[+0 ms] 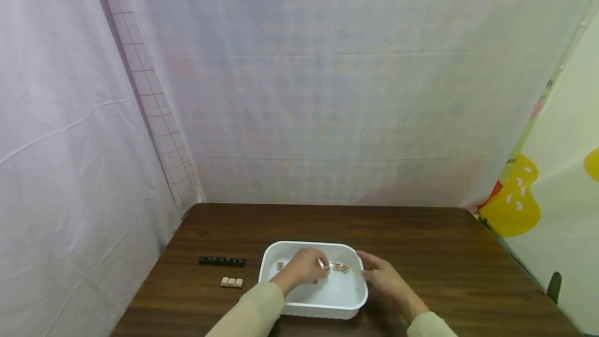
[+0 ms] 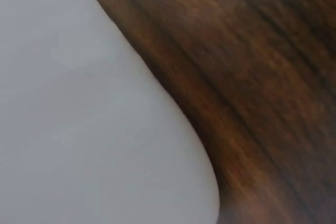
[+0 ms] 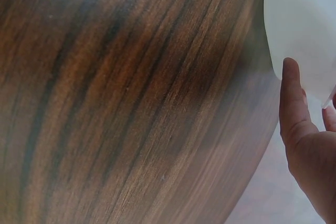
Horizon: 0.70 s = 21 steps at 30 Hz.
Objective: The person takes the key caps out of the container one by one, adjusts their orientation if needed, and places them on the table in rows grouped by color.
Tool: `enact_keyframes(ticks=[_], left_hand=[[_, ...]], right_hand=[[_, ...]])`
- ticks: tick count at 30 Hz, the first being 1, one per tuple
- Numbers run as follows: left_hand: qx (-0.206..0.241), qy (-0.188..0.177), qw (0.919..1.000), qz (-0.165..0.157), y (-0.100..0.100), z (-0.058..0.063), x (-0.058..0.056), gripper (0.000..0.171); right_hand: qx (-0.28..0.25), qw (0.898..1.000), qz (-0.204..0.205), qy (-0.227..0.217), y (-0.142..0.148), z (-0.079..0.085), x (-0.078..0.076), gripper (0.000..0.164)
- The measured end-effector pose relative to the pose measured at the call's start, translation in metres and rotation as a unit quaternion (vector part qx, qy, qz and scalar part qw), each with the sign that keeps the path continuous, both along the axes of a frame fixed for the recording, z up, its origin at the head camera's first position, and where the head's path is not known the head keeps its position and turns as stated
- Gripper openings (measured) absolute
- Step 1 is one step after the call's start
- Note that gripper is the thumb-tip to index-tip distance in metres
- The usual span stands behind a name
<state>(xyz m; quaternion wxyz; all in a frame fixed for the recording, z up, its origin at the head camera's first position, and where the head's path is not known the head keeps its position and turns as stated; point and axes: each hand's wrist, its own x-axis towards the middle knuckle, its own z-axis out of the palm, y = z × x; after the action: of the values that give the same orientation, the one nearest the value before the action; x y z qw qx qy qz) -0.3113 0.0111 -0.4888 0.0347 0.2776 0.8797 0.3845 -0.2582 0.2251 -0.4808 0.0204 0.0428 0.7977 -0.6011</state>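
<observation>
A white plastic tray [image 1: 334,301] stands on the brown table. My left hand [image 1: 305,267] reaches into it and pinches a small beige keycap [image 1: 327,270] between thumb and fingers. Just right of that, two more beige keycaps [image 1: 341,267] lie on the tray floor, and another keycap [image 1: 280,265] lies near its left wall. With fingers fairly straight, my right hand [image 1: 386,279] rests against the tray's right side. The right wrist view shows that hand [image 3: 310,145] beside the tray's outer wall [image 3: 296,30]. The left wrist view shows no fingers, only a pale surface and wood.
Left of the tray, a row of black keycaps [image 1: 222,261] lies on the table [image 1: 421,233]. Nearer the front is a short row of three beige keycaps [image 1: 231,282]. White curtains [image 1: 327,92] hang behind the table and to its left; a patterned cloth [image 1: 519,196] hangs at right.
</observation>
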Motion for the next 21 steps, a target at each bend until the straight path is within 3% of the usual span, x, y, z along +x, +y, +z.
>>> enact_keyframes(ticks=[4,9,15,21], left_hand=[[0.037,-0.016,0.9992,0.005,-0.005,0.005,0.001,0.014],[0.051,-0.017,0.9986,0.004,-0.011,0.008,0.003,0.003],[0.059,-0.01,0.9982,0.003,-0.016,0.01,0.003,0.002],[0.058,-0.001,0.9983,0.004,-0.023,0.011,0.003,0.025]], right_hand=[[-0.005,1.0,-0.005,-0.008,-0.001,0.001,0.0,0.054],[-0.006,1.0,-0.003,-0.011,-0.001,0.001,0.001,0.054],[-0.023,1.0,-0.005,-0.016,-0.001,0.0,0.001,0.054],[-0.016,1.0,-0.006,-0.008,0.0,-0.002,-0.001,0.053]])
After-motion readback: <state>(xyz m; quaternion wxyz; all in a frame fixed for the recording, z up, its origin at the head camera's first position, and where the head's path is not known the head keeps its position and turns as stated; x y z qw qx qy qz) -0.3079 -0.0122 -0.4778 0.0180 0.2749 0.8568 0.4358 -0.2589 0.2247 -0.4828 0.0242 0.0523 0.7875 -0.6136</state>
